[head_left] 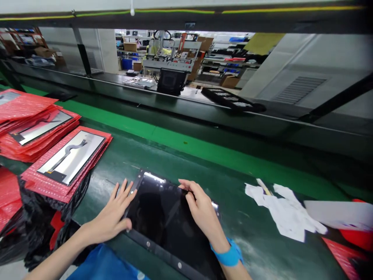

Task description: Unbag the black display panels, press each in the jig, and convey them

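A black glossy display panel (166, 217) lies tilted across the view in a dark frame (151, 245) with round silver studs along its borders. My left hand (112, 214) rests with spread fingers on the frame's left border, its thumb near the lower left corner. My right hand (201, 208) is at the panel's far edge, its fingers bent and drawn together toward the thumb. What lies between those fingertips, if anything, is too small to make out. A blue band (229, 252) circles the right wrist.
On the left, red bubble-wrap sleeves (65, 190) are stacked with a display panel with a ribbon cable (77, 155) on top. A black plastic bag (37, 229) hangs below. White cloths (282, 214) lie on the green bench (233, 186) at right. A dark ledge (186, 116) runs behind.
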A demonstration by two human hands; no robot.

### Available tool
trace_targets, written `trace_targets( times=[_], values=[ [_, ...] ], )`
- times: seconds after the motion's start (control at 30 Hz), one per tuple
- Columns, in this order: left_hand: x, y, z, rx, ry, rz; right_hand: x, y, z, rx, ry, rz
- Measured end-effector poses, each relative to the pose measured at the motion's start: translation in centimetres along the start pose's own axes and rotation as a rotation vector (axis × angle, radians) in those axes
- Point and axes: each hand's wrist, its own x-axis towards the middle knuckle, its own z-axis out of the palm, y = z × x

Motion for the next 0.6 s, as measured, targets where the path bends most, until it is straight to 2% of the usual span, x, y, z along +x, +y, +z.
trace_targets(
  times=[0.1, 0.17, 0.27, 0.37, 0.43, 0.5, 0.6],
  values=[
    [0.8, -0.5, -0.9, -0.245, 0.017, -0.125, 0.0, -0.7, -0.6, 0.028, -0.022, -0.001],
    [1.5, -0.2, -1.1, -0.305, 0.050, -0.191, 0.0, -1.0, -1.0, 0.044, -0.014, -0.006],
    [2.4, 1.7, -0.7, -0.332, 0.139, -0.215, -0.1, -1.0, -1.8, 0.114, 0.008, 0.015],
    [3.3, 4.7, 0.0, -0.605, 0.201, -0.250, -0.1, -0.6, -3.1, 0.243, 0.045, 0.083],
    [3.9, 6.4, 0.5, -0.826, 0.202, -0.290, -0.1, -0.9, -4.3, 0.306, 0.087, 0.128],
    [4.9, 7.2, 0.6, -0.945, 0.238, -0.318, -0.2, -1.9, -6.0, 0.314, 0.159, 0.141],
    [7.8, 6.9, -0.4, -1.047, 0.324, -0.319, -1.7, -5.0, -9.0, 0.218, 0.359, 0.054]
  ],
)
